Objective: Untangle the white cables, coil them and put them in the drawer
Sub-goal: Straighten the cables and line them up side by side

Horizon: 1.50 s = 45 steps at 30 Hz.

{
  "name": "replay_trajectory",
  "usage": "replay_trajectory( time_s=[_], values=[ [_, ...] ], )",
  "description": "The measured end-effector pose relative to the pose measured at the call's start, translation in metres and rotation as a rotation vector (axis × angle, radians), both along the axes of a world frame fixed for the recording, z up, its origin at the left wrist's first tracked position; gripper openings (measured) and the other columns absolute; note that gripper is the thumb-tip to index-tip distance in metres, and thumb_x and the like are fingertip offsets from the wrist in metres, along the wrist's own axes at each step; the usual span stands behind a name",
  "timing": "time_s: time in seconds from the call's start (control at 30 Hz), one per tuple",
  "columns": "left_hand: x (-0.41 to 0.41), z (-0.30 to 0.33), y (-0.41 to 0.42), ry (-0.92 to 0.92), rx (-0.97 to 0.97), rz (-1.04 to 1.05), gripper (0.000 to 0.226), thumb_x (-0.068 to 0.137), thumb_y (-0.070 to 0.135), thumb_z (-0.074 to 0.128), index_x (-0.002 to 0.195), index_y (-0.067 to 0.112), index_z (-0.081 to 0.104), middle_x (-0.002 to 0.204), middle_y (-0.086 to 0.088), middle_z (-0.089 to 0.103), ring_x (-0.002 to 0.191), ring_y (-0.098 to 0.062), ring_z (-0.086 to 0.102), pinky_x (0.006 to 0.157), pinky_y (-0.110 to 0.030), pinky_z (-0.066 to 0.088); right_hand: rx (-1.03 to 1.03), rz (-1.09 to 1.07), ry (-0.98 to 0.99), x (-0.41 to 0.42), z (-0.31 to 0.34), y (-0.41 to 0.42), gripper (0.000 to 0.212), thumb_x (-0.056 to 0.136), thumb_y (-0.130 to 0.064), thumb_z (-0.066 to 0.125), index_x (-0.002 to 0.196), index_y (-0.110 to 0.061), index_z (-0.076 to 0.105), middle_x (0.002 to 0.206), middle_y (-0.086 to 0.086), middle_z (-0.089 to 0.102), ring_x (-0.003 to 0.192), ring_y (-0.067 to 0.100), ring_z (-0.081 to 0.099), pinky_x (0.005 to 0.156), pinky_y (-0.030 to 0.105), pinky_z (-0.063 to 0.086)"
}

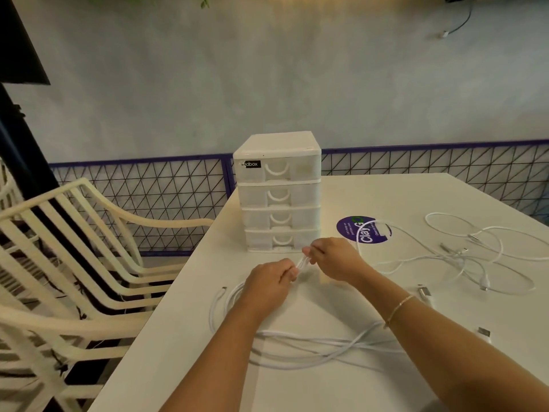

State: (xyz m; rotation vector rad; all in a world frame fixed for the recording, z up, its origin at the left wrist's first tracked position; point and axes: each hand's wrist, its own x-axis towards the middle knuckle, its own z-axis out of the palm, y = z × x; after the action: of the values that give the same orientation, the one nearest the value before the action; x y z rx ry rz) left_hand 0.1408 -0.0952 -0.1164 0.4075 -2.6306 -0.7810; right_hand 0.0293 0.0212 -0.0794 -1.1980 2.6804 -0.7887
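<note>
White cable (303, 264) | slants up-right | left hand (271, 281); right hand (334, 258) pinch it

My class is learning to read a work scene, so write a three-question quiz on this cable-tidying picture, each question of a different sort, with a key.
1. True or false: one drawer of the drawer unit is pulled out.
2. What do both hands, left hand and right hand, pinch? A) cable B) sticker C) chair
3. Fill in: the loose tangle lies on the table to the ___ of the purple sticker.

Key: 1 false; 2 A, the cable; 3 right.
</note>
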Motion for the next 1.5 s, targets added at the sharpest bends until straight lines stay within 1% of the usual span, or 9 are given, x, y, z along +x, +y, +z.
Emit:
replay_trajectory(
  time_s=[0.17, 0.33, 0.47, 0.6, 0.77, 1.13, 1.23, 1.37, 1.5],
  values=[
    [-0.003, 0.002, -0.002, -0.033, 0.008, 0.098, 0.024, 0.098, 0.026, 0.040, 0.095, 0.015, 0.061, 0.095, -0.005, 0.066, 0.091, -0.024, 0.057, 0.079, -0.034, 0.042, 0.078, 0.169, -0.044, 0.012, 0.003, 0.020, 0.032, 0.098, -0.027, 0.043, 0.078, -0.012, 0.062, 0.071, -0.010, 0.053, 0.073, 0.009, 0.045, 0.061, 0.014, 0.032],
    [-0.001, 0.004, -0.002, 0.088, 0.112, 0.140, 0.020, 0.098, 0.023, 0.043, 0.087, 0.018, 0.059, 0.077, 0.002, 0.060, 0.076, -0.018, 0.053, 0.069, -0.028, 0.039, 0.339, 0.303, 0.000, 0.011, 0.027, 0.012, 0.033, 0.098, -0.029, 0.041, 0.086, -0.012, 0.066, 0.089, 0.002, 0.053, 0.085, 0.014, 0.045, 0.074, 0.022, 0.030],
    [0.002, 0.007, -0.004, 0.085, 0.137, 0.055, 0.020, 0.098, 0.021, 0.043, 0.081, 0.022, 0.053, 0.065, 0.016, 0.050, 0.062, -0.003, 0.044, 0.056, -0.011, 0.031, 0.178, 0.223, -0.029, 0.004, 0.032, 0.012, 0.035, 0.099, -0.028, 0.041, 0.094, -0.005, 0.068, 0.098, 0.004, 0.061, 0.087, 0.015, 0.049, 0.063, 0.015, 0.034],
    [0.000, 0.005, 0.004, -0.001, 0.067, -0.039, 0.021, 0.098, 0.023, 0.043, 0.079, 0.022, 0.052, 0.065, 0.011, 0.049, 0.065, -0.012, 0.044, 0.057, -0.021, 0.031, -0.043, 0.099, -0.076, 0.003, 0.025, 0.012, 0.035, 0.099, -0.024, 0.042, 0.099, 0.000, 0.067, 0.097, 0.006, 0.067, 0.081, 0.011, 0.047, 0.057, 0.010, 0.035],
    [0.000, 0.007, -0.005, 0.054, 0.112, 0.096, 0.023, 0.098, 0.023, 0.044, 0.076, 0.026, 0.050, 0.069, 0.010, 0.052, 0.073, -0.016, 0.047, 0.067, -0.029, 0.034, 0.090, 0.217, -0.067, 0.010, 0.022, 0.016, 0.030, 0.097, -0.026, 0.045, 0.087, -0.010, 0.067, 0.074, -0.009, 0.053, 0.068, 0.005, 0.044, 0.057, 0.004, 0.033],
    [0.006, 0.012, -0.007, -0.033, 0.226, 0.045, 0.021, 0.098, 0.023, 0.042, 0.085, 0.023, 0.058, 0.065, 0.006, 0.048, 0.054, -0.010, 0.039, 0.050, -0.022, 0.030, 0.113, 0.186, -0.216, 0.001, 0.023, 0.028, 0.025, 0.097, -0.022, 0.046, 0.102, -0.012, 0.068, 0.069, -0.010, 0.047, 0.066, 0.007, 0.042, 0.062, 0.016, 0.035],
    [0.003, 0.024, -0.005, -0.081, 0.279, 0.060, 0.028, 0.096, 0.018, 0.037, 0.082, 0.022, 0.061, 0.078, 0.000, 0.059, 0.065, -0.017, 0.049, 0.059, -0.028, 0.038, 0.123, 0.179, -0.210, -0.001, 0.026, 0.030, 0.025, 0.097, -0.020, 0.044, 0.102, -0.013, 0.067, 0.072, -0.006, 0.049, 0.070, 0.013, 0.044, 0.070, 0.024, 0.038],
    [-0.008, 0.039, 0.010, -0.158, -0.114, 0.082, 0.035, 0.100, 0.021, 0.026, 0.105, 0.011, 0.060, 0.112, -0.008, 0.061, 0.105, -0.027, 0.052, 0.092, -0.035, 0.036, 0.117, 0.181, -0.146, 0.002, 0.023, 0.026, 0.027, 0.098, -0.021, 0.042, 0.103, -0.013, 0.067, 0.082, -0.004, 0.054, 0.080, 0.015, 0.048, 0.075, 0.027, 0.040],
    [-0.013, 0.029, 0.018, -0.223, -0.056, -0.016, 0.036, 0.101, 0.036, 0.026, 0.103, 0.017, 0.057, 0.110, -0.003, 0.062, 0.099, -0.023, 0.056, 0.088, -0.037, 0.045, 0.094, 0.187, -0.139, 0.002, 0.021, 0.024, 0.026, 0.097, -0.021, 0.044, 0.102, -0.011, 0.067, 0.076, -0.008, 0.054, 0.068, 0.006, 0.047, 0.063, 0.016, 0.037]
  ],
)
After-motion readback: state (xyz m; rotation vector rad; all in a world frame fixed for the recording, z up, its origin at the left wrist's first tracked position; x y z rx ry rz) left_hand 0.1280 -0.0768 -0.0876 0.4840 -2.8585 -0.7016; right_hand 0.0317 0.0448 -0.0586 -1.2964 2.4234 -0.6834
